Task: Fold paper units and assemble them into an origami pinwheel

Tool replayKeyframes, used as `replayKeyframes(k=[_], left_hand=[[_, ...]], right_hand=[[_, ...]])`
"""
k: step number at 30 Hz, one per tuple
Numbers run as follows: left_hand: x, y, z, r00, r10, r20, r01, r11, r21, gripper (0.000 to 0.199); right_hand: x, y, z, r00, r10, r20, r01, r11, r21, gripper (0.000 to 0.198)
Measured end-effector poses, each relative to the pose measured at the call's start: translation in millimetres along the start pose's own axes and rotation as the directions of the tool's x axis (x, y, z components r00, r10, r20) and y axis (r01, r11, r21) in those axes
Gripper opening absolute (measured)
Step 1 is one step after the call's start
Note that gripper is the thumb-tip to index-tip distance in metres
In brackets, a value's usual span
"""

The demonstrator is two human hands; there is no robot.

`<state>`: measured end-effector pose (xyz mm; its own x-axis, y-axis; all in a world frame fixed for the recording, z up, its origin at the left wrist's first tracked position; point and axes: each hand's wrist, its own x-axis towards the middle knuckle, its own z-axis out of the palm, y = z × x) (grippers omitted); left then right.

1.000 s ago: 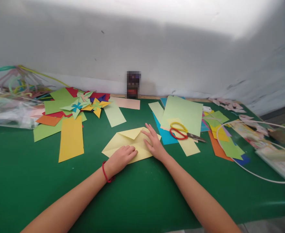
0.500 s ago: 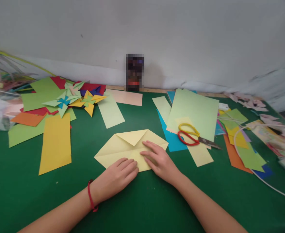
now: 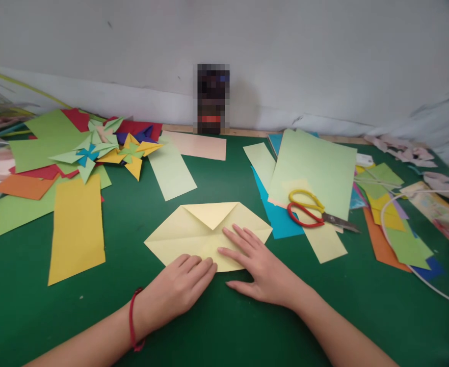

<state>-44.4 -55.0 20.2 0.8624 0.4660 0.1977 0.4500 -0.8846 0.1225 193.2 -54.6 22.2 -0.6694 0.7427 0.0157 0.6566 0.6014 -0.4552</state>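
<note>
A pale yellow sheet of paper (image 3: 186, 232) lies on the green table in front of me. It has creases, pointed left and right ends, and a triangular flap folded down from its far edge. My left hand (image 3: 182, 280), with a red cord bracelet at the wrist, is closed at the sheet's near edge, fingers bent and pressed together; its thumb is mostly hidden. Over the right part of the sheet my right hand (image 3: 258, 265) is open, its fingers spread flat on the paper and the thumb off the near edge.
Scissors (image 3: 312, 209) with red and yellow handles lie on paper sheets at the right. Folded paper stars (image 3: 130, 153) rest among coloured sheets at the left, near a yellow-orange strip (image 3: 77, 229). A blurred upright phone-like object (image 3: 212, 99) leans against the wall.
My right hand's fingers have spread wider, and its thumb has moved off the paper toward me. My left hand stays at the near edge. The view has shifted slightly.
</note>
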Motion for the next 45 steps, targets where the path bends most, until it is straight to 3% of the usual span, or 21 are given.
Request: replayKeyframes(k=[4, 11, 16, 20, 24, 29, 34, 37, 45], left_hand=[[-2.8, -6.3, 4.9, 0.991, -0.128, -0.036, 0.124, 0.989, -0.086, 0.031], [-8.4, -8.5, 9.6, 0.972, -0.225, -0.066, 0.202, 0.947, -0.249, 0.029], [-4.7, -11.3, 7.5, 0.939, -0.343, -0.017, 0.302, 0.847, -0.438, 0.015], [-1.2, -14.2, 4.2, 0.893, -0.446, 0.055, 0.396, 0.723, -0.566, 0.01], [0.9, -14.7, 1.7, 0.838, -0.532, 0.121, 0.487, 0.63, -0.605, 0.011], [2.2, -12.4, 4.9, 0.767, -0.638, 0.059, 0.561, 0.624, -0.544, 0.011], [3.7, -12.9, 12.0, 0.696, -0.718, -0.004, 0.624, 0.608, -0.49, 0.013], [5.9, -14.0, 13.9, 0.7, -0.714, -0.019, 0.641, 0.64, -0.424, 0.017], [11.1, -13.5, 12.5, 0.782, -0.623, -0.005, 0.604, 0.76, -0.24, 0.015]], right_hand=[[-2.7, 4.5, 2.4, 0.997, -0.016, -0.073, 0.02, 0.999, 0.049, 0.031], [-3.4, 13.4, 9.5, 0.978, -0.005, -0.208, 0.033, 0.991, 0.132, 0.026], [-2.4, 12.5, 8.0, 0.971, 0.025, -0.237, 0.022, 0.981, 0.191, 0.018], [-0.4, 9.4, 6.8, 0.958, 0.134, -0.255, -0.053, 0.952, 0.301, 0.007], [1.6, 8.5, 8.3, 0.932, 0.25, -0.264, -0.147, 0.923, 0.357, 0.01], [3.5, 8.7, 10.0, 0.914, 0.283, -0.29, -0.185, 0.928, 0.324, 0.01], [8.1, 7.9, 11.9, 0.868, 0.316, -0.384, -0.25, 0.945, 0.213, 0.014], [11.8, 7.1, 14.1, 0.85, 0.336, -0.407, -0.282, 0.941, 0.188, 0.012], [17.7, 5.1, 18.7, 0.802, 0.431, -0.414, -0.398, 0.902, 0.168, 0.014]])
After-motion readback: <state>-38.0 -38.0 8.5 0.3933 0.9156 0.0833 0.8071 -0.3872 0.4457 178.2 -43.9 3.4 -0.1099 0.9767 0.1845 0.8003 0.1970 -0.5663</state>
